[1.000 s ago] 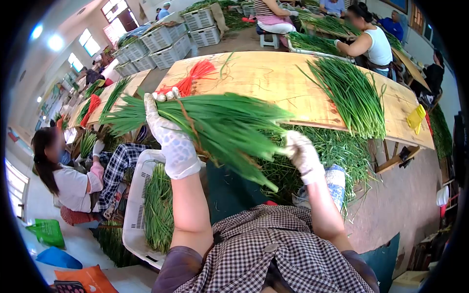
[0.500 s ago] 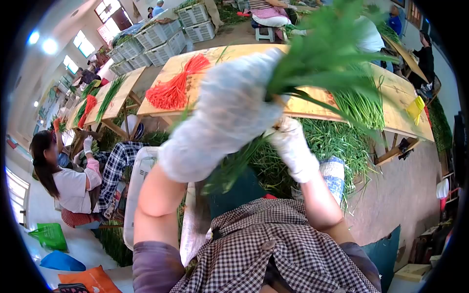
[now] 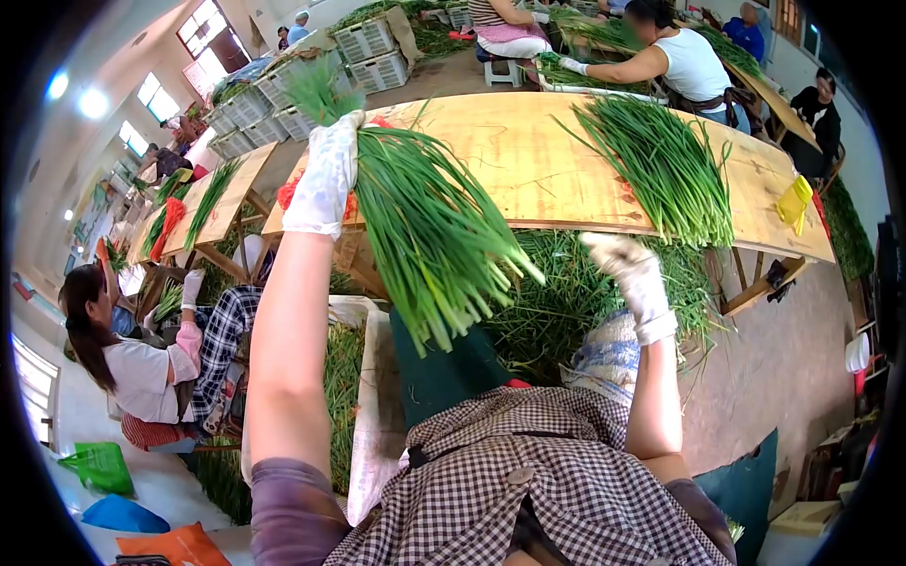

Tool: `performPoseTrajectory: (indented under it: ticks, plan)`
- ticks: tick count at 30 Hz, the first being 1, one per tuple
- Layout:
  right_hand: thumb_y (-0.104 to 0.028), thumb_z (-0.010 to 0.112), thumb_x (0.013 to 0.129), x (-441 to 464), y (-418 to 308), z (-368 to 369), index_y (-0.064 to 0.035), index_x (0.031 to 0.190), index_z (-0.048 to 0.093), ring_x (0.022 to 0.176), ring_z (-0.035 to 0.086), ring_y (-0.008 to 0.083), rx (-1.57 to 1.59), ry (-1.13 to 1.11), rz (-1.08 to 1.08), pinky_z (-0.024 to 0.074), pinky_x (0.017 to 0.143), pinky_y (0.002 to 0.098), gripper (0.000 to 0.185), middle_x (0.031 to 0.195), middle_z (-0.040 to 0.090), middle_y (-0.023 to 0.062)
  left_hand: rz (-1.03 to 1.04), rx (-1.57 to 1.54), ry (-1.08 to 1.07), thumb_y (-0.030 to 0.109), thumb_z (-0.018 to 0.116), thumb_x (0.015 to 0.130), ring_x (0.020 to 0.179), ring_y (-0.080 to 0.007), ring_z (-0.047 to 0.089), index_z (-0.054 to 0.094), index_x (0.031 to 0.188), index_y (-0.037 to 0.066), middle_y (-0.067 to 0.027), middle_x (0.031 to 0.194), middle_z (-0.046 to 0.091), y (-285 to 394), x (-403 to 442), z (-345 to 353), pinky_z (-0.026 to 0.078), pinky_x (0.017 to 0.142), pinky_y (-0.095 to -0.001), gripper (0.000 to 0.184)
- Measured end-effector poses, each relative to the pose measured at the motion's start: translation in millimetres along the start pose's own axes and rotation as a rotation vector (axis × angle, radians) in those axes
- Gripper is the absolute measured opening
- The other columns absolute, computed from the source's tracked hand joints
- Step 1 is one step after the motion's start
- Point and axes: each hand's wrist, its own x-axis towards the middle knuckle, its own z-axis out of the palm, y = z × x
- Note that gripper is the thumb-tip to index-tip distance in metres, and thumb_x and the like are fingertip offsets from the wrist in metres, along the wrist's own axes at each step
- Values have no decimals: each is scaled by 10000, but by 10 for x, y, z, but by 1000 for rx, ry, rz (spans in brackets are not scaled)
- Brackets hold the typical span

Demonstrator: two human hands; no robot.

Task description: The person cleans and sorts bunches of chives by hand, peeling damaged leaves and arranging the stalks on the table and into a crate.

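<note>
My left hand (image 3: 326, 174), in a white glove, is closed around a bunch of garlic chives (image 3: 425, 226). The pale cut ends fan down to the right, and the leafy tips stick out above the fist. Partly hidden behind this hand, red ties (image 3: 288, 195) lie on the wooden table (image 3: 514, 156). My gloved right hand (image 3: 630, 274) is near the table's front edge, apart from the bunch, with its fingers curled together. Whether anything is in them I cannot make out. A loose pile of garlic chives (image 3: 661, 170) rests on the right of the table.
A white crate (image 3: 377, 377) with greens stands at my left knee. Loose leaves (image 3: 557, 297) heap below the table. A yellow object (image 3: 795, 203) sits at the right end. One person (image 3: 137, 358) sits at left; another (image 3: 689, 66) works beyond the table.
My left hand has moved left and turned, so the bunch's cut ends now hang toward the lower right. My right hand has come away from the bunch, to the right.
</note>
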Motion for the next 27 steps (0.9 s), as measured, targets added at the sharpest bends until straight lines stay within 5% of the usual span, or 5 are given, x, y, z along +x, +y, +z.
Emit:
performPoseTrajectory:
  ticks: [6,7,14,18,27]
  plan:
    - [-18,621,837,-93,-133,255,-51,1036,675,904,608,91,-95,-77,216,475,815,219,210,1012,671,96,-54,-122,185,144,654,807,597,-223,615,584,891,-76,-127,784,624,-115,26,-52,528,517,-355,245]
    - [3,614,827,-69,-101,253,-40,1041,668,821,627,94,-533,39,-403,484,786,209,225,956,683,103,-74,-106,177,150,652,815,588,-219,609,591,893,-60,-115,773,617,-114,1,-70,528,513,-347,232]
    - [-169,692,782,-323,-118,680,-75,930,703,709,668,151,-194,-422,-273,536,614,279,176,829,698,76,-75,-153,53,151,655,794,635,-201,596,542,948,-50,-126,817,608,-275,104,-230,505,584,-324,277]
    - [-290,628,807,-410,-103,1263,-135,894,686,655,633,236,-712,17,-485,494,567,351,187,706,647,67,-80,-159,100,154,618,849,619,-239,620,573,967,-51,-121,803,623,-318,158,-218,561,552,-372,240]
    - [-372,729,709,-72,-25,1480,-71,960,675,716,643,248,-581,-22,-29,504,644,350,396,753,656,85,-182,-273,122,157,612,855,681,-253,629,572,991,-45,-137,877,625,-243,73,-92,563,578,-396,247]
